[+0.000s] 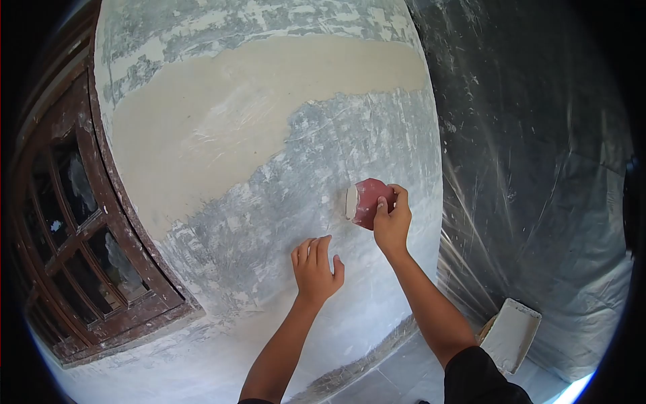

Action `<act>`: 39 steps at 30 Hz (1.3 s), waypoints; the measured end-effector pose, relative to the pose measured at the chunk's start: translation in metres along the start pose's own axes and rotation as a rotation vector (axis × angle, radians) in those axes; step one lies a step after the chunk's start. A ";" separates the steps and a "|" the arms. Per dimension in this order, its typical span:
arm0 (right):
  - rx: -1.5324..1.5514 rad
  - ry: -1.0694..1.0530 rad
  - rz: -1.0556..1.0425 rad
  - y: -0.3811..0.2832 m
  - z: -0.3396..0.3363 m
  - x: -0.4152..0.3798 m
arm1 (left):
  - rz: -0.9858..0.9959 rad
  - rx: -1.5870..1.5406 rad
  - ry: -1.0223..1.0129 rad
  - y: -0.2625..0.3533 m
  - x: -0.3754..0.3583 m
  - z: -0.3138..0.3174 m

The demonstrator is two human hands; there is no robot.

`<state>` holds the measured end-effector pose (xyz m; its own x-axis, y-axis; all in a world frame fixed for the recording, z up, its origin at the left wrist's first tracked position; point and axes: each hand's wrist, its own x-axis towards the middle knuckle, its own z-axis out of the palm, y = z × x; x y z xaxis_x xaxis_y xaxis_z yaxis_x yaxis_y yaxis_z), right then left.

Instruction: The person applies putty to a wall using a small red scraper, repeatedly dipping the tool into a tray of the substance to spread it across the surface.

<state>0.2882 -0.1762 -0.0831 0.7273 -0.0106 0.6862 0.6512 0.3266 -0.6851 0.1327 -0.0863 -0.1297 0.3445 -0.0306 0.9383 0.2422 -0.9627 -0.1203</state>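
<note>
My right hand grips a dark red putty spreader, thumb on its near face and fingers behind it. Pale putty sits along the spreader's left edge, right at the wall. Lower and to the left, my left hand holds nothing; its fingers are apart and the fingertips overlap the grey wall in this view. Above both hands, a broad smooth band of cream putty runs across the patchy grey and white surface.
A brown wooden window with glass panes borders the wall on the left. Dark plastic sheeting hangs on the right. On the floor at lower right stands a putty-smeared tray. The wall's bottom edge meets grey floor tiles.
</note>
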 end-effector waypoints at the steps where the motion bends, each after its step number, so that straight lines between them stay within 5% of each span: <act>1: -0.017 0.005 0.016 0.005 -0.009 -0.003 | -0.004 -0.013 -0.006 0.011 -0.005 0.007; 14: -0.210 0.128 0.115 0.116 -0.161 -0.002 | -0.273 -0.333 -0.096 0.155 -0.038 0.123; 23: -0.391 0.194 0.387 0.177 -0.291 -0.037 | -0.406 -0.508 -0.328 0.264 -0.101 0.193; 29: -0.460 0.257 0.586 0.210 -0.367 -0.086 | -0.462 -0.590 -0.523 0.320 -0.163 0.216; 32: -0.612 0.332 0.474 0.225 -0.396 -0.113 | -0.469 -0.648 -0.602 0.341 -0.186 0.220; 39: -0.610 0.443 0.796 0.225 -0.459 -0.174 | -0.459 -0.760 -0.812 0.385 -0.240 0.220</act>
<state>0.4077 -0.5349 -0.4690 0.9212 -0.3825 -0.0709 -0.1301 -0.1312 -0.9828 0.3430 -0.3900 -0.4726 0.9031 0.2718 0.3323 -0.0104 -0.7599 0.6500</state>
